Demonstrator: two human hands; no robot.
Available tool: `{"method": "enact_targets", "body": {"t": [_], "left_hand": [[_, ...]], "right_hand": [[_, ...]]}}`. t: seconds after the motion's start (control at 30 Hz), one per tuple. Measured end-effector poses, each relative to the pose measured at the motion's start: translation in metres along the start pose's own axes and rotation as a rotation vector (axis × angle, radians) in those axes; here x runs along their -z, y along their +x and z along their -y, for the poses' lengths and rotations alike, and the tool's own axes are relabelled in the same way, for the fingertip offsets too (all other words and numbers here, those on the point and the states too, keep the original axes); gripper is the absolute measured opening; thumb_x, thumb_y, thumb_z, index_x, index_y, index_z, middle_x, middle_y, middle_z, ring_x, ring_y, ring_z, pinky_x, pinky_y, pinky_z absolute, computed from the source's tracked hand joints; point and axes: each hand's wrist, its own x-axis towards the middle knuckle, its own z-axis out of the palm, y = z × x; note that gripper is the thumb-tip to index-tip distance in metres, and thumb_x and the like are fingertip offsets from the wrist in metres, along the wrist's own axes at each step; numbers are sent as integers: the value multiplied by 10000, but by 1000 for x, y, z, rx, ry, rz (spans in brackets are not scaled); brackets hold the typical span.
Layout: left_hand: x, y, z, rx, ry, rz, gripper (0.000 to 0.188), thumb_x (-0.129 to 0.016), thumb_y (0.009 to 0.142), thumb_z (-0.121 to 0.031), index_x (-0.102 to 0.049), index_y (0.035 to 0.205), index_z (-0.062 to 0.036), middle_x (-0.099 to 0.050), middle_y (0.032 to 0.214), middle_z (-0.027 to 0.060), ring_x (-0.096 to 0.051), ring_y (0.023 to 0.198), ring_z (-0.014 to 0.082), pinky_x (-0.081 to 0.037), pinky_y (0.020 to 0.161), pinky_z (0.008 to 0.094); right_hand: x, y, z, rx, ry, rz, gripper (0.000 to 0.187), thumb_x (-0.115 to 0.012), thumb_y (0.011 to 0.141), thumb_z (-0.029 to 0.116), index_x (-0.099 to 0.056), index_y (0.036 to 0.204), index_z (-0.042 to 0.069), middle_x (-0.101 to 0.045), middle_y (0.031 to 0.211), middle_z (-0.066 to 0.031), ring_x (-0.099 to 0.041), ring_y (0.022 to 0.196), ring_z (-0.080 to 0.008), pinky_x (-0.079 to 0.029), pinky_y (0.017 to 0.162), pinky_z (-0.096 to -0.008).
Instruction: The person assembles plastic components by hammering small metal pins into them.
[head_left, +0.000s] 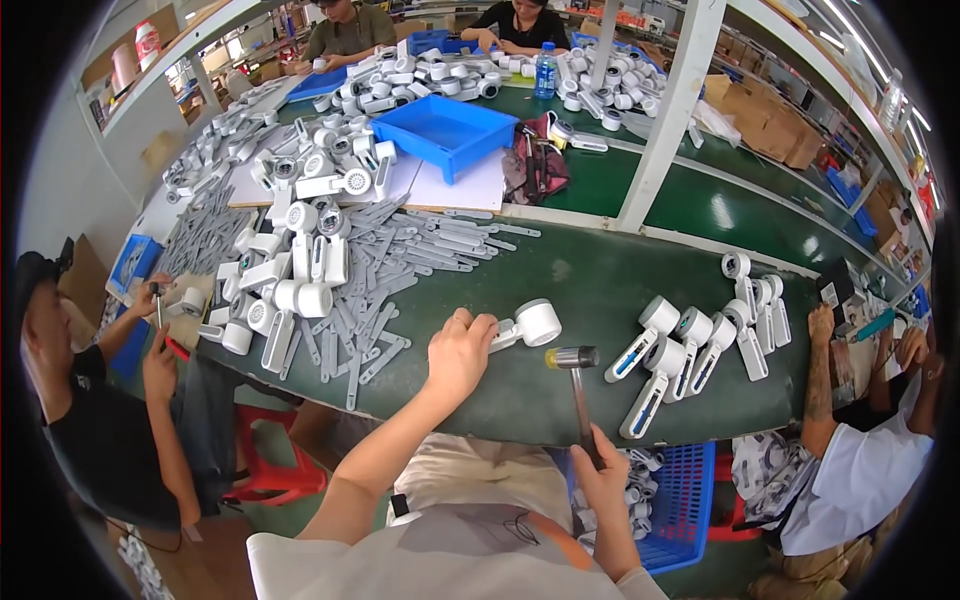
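From where I stand, the left hand [459, 352] has its fingers curled around the handle of a white gadget [537, 322], which lies on the green worktop [585, 265] right in front of the person. Most of the handle is hidden by the fingers. I think it is held at that end so the gadget does not slide, with its round head pointing away from the wrist. The right hand [602, 475] is wrapped around the low end of a hammer [579, 396], maybe because a hammer swings best from there. The hammer head is up near the round head, a bit closer to the person, and it has one yellow end and one dark end. On the right, some more gadgets [692, 350] lie side by side, many with blue showing in their handles, perhaps set apart so they don't get mixed up. On the left are a big heap of white gadgets [295, 255] and lots of flat grey strips [372, 310], likely kept there because the left hand can get to them fast. A blue tray [445, 128] sits past them, and a blue basket [695, 515] stands below the edge.
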Motion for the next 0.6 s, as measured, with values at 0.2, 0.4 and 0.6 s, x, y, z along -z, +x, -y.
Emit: {"method": "enact_targets", "body": {"t": [0.2, 0.4, 0.6], "left_hand": [[-3, -5, 6, -34, -21, -22, 193, -697, 788, -187, -717, 980, -168, -511, 791, 49, -577, 706, 234, -485, 588, 376], [2, -6, 5, -57, -27, -9, 208, -715, 769, -184, -728, 976, -179, -510, 817, 26, -554, 749, 211, -474, 604, 362], [1, -11, 9, -81, -73, 5, 242, -720, 762, -192, -729, 1004, -189, -520, 845, 15, -533, 796, 204, -437, 644, 356]], "right_hand": [[-1, 3, 3, 0, -26, -7, 415, -660, 829, -13, -581, 1237, 3, -559, 711, 45, -472, 563, -12, -374, 488, -178], [-6, 21, 23, 93, -181, 68, 381, -665, 836, 44, -588, 1204, -21, -594, 745, 8, -495, 643, -33, -414, 573, -197], [-24, 57, 33, 122, -221, 132, 366, -637, 853, 96, -567, 1195, -14, -652, 949, -239, -670, 836, -321, -498, 749, -320]]}}
